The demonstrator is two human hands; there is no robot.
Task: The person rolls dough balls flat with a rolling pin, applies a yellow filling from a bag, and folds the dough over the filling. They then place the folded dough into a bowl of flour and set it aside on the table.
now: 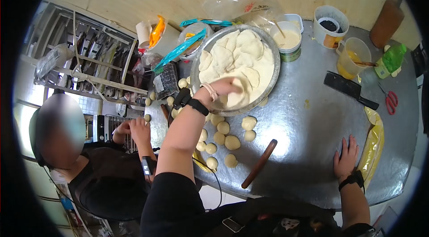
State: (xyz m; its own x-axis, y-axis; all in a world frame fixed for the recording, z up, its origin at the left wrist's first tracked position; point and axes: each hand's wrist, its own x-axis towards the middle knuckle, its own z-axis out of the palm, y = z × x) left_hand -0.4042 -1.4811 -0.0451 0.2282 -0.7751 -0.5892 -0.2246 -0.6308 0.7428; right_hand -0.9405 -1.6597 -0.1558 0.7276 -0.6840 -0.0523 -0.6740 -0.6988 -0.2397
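My left hand (227, 87) reaches into a large metal bowl (275, 68) holding pale flour and lumps of dough (241, 51). Its fingertips are blurred against the flour, so whether they grip anything does not show. My right hand (346, 156) lies flat on the metal table (308, 125), fingers spread, beside a long yellow plastic package (372, 150). Several dough balls (232, 142) are scattered on the table below the bowl. Between them and my right hand lies a wooden rolling pin (259, 163).
A cleaver (343, 86), red-handled scissors (391, 102), a green bottle (391, 60) and a jug (353, 57) occupy the right side. Tubs (286, 42) stand behind the bowl. At left, another person (111, 174) stands at the table near a dark packet (166, 81).
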